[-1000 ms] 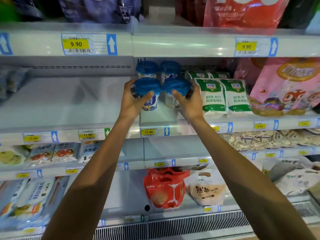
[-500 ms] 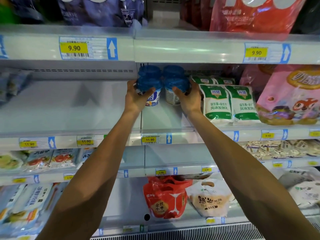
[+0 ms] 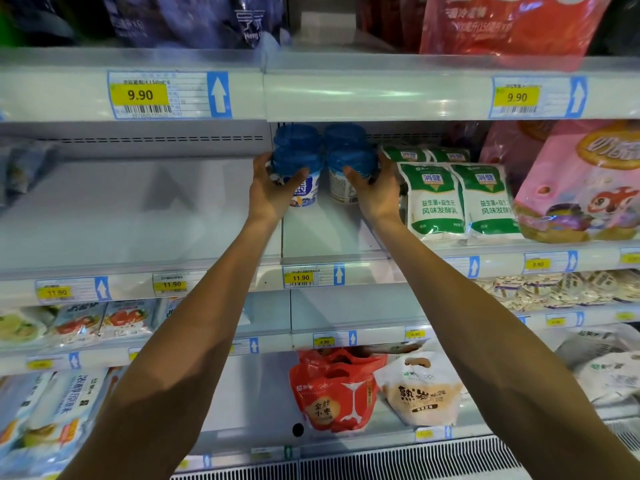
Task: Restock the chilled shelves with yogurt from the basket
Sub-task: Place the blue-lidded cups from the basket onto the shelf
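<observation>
On a chilled shelf (image 3: 138,209), the left hand (image 3: 273,192) curls fingers and thumb round a blue-lidded yogurt cup (image 3: 304,181), just beside a second cup (image 3: 341,183) gripped the same way by the right hand (image 3: 377,192), with green-and-white pouches (image 3: 434,202) next along.

the round white plastic yogurt tubs (image 3: 300,174) at 12 o'clock have blue lids and blue print. at 2 o'clock, soft green-and-white pouches (image 3: 434,202) bear dark lettering. the glossy pink bag (image 3: 581,181) at 3 o'clock shows an orange-red cartoon animal. paper shelf tags (image 3: 140,95) are yellow beside blue arrows.
</observation>
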